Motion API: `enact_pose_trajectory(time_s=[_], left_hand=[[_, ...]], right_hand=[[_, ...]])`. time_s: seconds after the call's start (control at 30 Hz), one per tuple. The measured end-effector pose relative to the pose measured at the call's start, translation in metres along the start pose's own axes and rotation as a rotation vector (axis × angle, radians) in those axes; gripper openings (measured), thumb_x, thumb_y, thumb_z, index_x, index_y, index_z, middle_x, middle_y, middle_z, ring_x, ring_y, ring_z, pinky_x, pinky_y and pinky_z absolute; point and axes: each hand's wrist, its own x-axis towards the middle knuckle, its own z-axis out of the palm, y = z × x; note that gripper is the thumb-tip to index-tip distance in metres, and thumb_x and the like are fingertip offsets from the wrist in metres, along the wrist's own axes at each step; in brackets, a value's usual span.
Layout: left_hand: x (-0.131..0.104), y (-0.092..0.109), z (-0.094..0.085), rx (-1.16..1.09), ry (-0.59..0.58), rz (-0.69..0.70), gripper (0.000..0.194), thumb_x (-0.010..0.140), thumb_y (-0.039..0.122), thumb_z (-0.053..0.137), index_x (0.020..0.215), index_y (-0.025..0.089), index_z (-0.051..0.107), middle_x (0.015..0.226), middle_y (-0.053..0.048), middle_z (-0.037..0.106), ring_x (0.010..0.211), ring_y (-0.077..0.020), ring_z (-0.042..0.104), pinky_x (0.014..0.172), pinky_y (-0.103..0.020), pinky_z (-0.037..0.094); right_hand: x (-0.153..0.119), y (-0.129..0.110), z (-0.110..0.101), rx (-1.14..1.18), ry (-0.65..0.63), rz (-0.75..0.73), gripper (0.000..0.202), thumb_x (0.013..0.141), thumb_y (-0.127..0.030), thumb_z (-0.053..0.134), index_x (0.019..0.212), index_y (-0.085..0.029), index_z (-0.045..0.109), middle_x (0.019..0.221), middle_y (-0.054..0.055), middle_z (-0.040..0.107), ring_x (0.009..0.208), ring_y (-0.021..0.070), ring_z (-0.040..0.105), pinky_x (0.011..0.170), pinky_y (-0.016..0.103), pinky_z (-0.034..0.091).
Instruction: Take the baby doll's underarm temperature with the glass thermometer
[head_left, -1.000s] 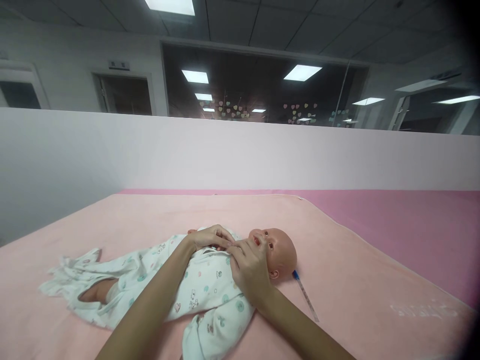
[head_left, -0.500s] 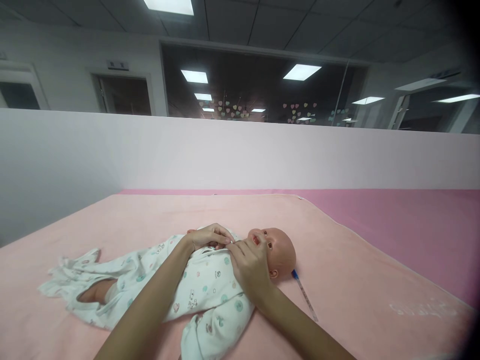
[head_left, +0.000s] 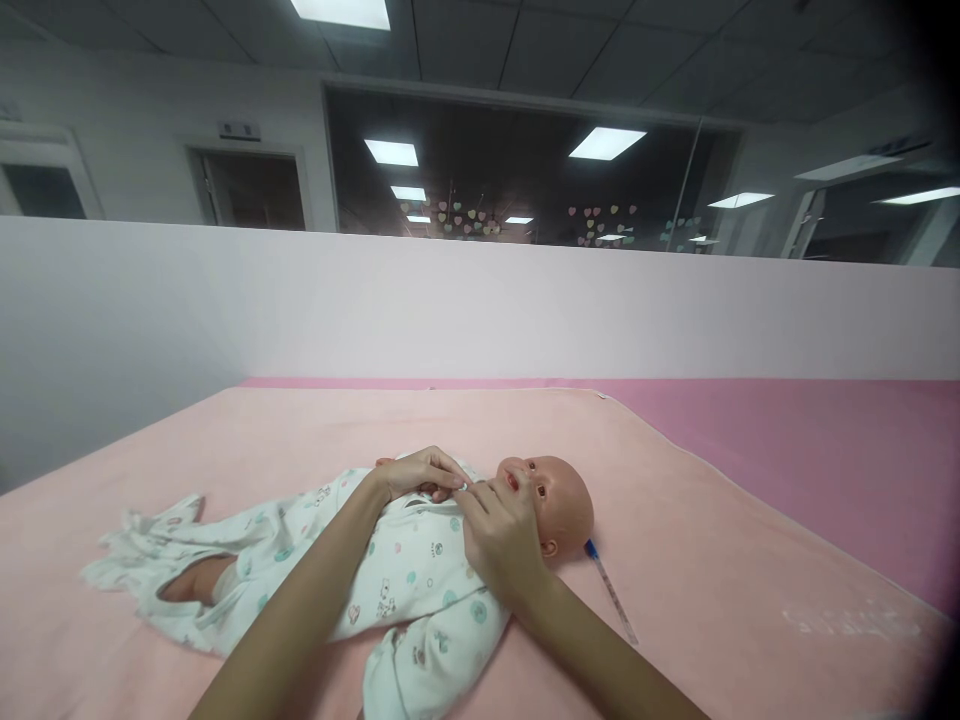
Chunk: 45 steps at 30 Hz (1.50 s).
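Observation:
A baby doll (head_left: 564, 505) lies on its back with its head to the right, dressed in a white printed garment (head_left: 409, 570). My left hand (head_left: 425, 473) rests over the doll's chest, its fingertips pinching the garment's edge near the neck. Close against it, below the doll's chin, my right hand (head_left: 499, 525) is closed on the same edge. The fingertips of both hands nearly meet at a small white spot of cloth. At the lower left, part of the doll's leg (head_left: 199, 580) shows through an opening in the garment.
A thin stick with a blue end (head_left: 615, 598) lies right of the doll's head. Beneath everything is a peach blanket (head_left: 720, 560) over a pink surface (head_left: 840, 460). A white padded wall (head_left: 480, 310) runs along the back, with doors and a dark window beyond.

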Motion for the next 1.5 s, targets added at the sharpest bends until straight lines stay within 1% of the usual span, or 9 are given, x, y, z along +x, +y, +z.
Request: enact_pose_trajectory(time_s=[0.3,0.47,0.7,0.87,1.1,1.2,1.33,1.4,1.5], left_hand=[[0.002,0.000,0.002,-0.014,-0.020,0.011,0.026,0.063,0.025,0.070,0.085,0.010,0.069,0.050,0.002,0.052,0.043,-0.0051,0.043,0.037,-0.016,0.021],[0.003,-0.003,0.000,-0.022,-0.043,0.025,0.022,0.064,0.021,0.070,0.082,0.010,0.069,0.049,0.001,0.054,0.044,-0.0047,0.044,0.039,-0.015,0.028],[0.001,-0.003,-0.002,-0.012,-0.059,0.013,0.026,0.063,0.019,0.071,0.088,0.011,0.070,0.056,-0.001,0.059,0.048,-0.0054,0.045,0.044,-0.016,0.033],[0.000,-0.002,-0.002,-0.026,-0.094,0.029,0.024,0.064,0.018,0.070,0.087,0.012,0.070,0.060,-0.001,0.060,0.051,-0.0053,0.045,0.048,-0.016,0.035],[0.001,-0.005,-0.003,-0.033,-0.109,0.030,0.027,0.065,0.020,0.070,0.090,0.011,0.069,0.061,-0.001,0.061,0.052,-0.0051,0.045,0.048,-0.015,0.036],[0.001,-0.007,-0.004,-0.036,-0.118,0.005,0.033,0.062,0.020,0.073,0.094,0.013,0.068,0.073,-0.003,0.066,0.058,-0.0071,0.053,0.053,-0.016,0.040],[0.001,-0.005,-0.005,-0.012,-0.140,-0.022,0.045,0.054,0.020,0.077,0.097,0.015,0.066,0.085,-0.005,0.068,0.073,-0.0129,0.061,0.068,-0.021,0.046],[0.000,-0.002,-0.004,0.024,-0.155,-0.022,0.044,0.055,0.021,0.077,0.097,0.016,0.066,0.087,-0.004,0.068,0.077,-0.0144,0.061,0.073,-0.024,0.047],[-0.002,0.005,-0.001,0.112,-0.167,-0.028,0.038,0.057,0.021,0.076,0.093,0.016,0.066,0.085,-0.003,0.068,0.078,-0.0148,0.061,0.073,-0.024,0.047]], right_hand=[[0.000,0.000,0.001,0.093,0.039,-0.023,0.021,0.075,-0.004,0.041,0.078,-0.018,0.056,0.074,0.002,0.057,0.073,0.0154,0.047,0.090,0.041,0.027],[-0.003,-0.001,0.006,0.158,-0.002,-0.026,0.023,0.078,-0.002,0.039,0.077,-0.017,0.056,0.075,0.004,0.056,0.072,0.0154,0.048,0.073,0.031,0.035],[-0.003,-0.002,0.004,0.180,-0.009,-0.013,0.021,0.082,-0.005,0.040,0.077,-0.017,0.057,0.073,0.004,0.054,0.069,0.0152,0.045,0.064,0.029,0.033],[-0.003,-0.002,0.004,0.205,0.023,-0.015,0.022,0.082,-0.005,0.040,0.082,-0.017,0.058,0.074,0.003,0.055,0.069,0.0145,0.046,0.064,0.028,0.034],[-0.001,-0.003,0.001,0.133,0.090,0.016,0.020,0.083,-0.007,0.043,0.084,-0.018,0.059,0.075,0.004,0.059,0.069,0.0153,0.049,0.065,0.030,0.035],[0.000,-0.002,0.001,0.147,0.092,0.029,0.022,0.082,-0.005,0.041,0.085,-0.018,0.059,0.075,0.004,0.059,0.070,0.0145,0.051,0.063,0.028,0.036],[-0.002,-0.001,0.004,0.176,0.081,0.044,0.021,0.082,-0.006,0.041,0.085,-0.018,0.058,0.075,0.004,0.058,0.068,0.0135,0.052,0.062,0.026,0.037],[-0.003,0.000,0.005,0.183,0.077,0.055,0.022,0.081,-0.005,0.042,0.089,-0.018,0.058,0.076,0.004,0.058,0.069,0.0137,0.052,0.062,0.026,0.038],[-0.003,0.001,0.007,0.178,0.059,0.063,0.024,0.081,-0.005,0.041,0.092,-0.019,0.058,0.077,0.003,0.057,0.068,0.0134,0.052,0.061,0.026,0.037]])
